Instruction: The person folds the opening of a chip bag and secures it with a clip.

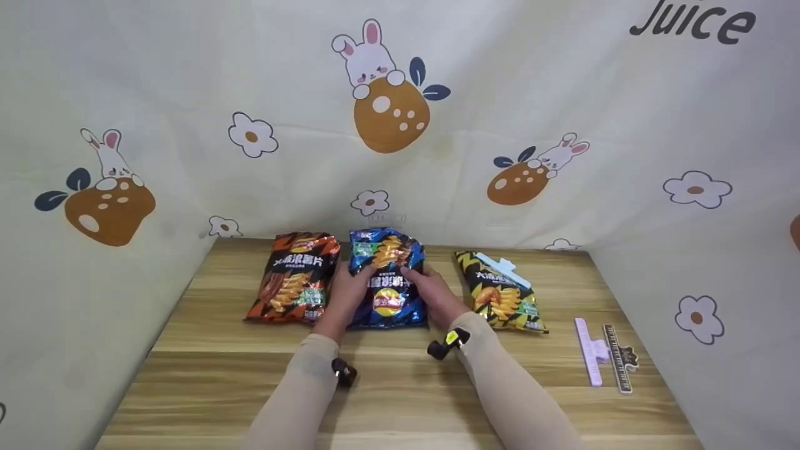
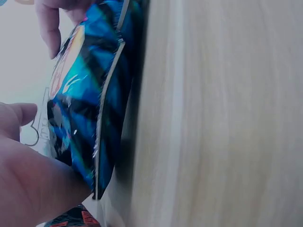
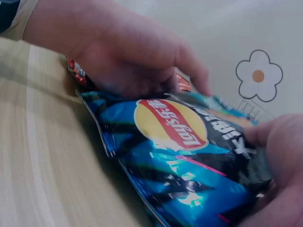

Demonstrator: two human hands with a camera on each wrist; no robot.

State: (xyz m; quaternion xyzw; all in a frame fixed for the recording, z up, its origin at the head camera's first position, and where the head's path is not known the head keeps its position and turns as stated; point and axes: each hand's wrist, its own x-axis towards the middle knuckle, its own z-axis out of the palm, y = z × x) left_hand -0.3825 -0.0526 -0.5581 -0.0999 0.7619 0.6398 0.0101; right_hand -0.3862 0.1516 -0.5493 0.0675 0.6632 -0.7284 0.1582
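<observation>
Where both thumbs lie on its printed face, the left hand (image 1: 352, 286) and right hand (image 1: 440, 292) grip the blue chip bag (image 1: 387, 300) by its two sides, fingers bent about the edges and spread no wider than the bag; other fingertips mostly hidden. Bag is toward the far side of the table (image 1: 219, 394), logo end nearest the person; whether its underside rests fully on the wood, cannot tell. Just left of the left hand: an orange-red chip bag (image 1: 295, 265), logo end away. Right of the right hand, a little apart: a yellow-and-black chip bag (image 1: 500, 302), light-blue clip (image 1: 505, 270) slanting across its far end. Farther right, side by side: lilac clip (image 1: 587, 353), dark patterned clip (image 1: 617, 359). Pale sleeves (image 1: 294, 390) on both arms. Behind: cream backdrop (image 1: 437, 181), rabbits and flowers printed.
</observation>
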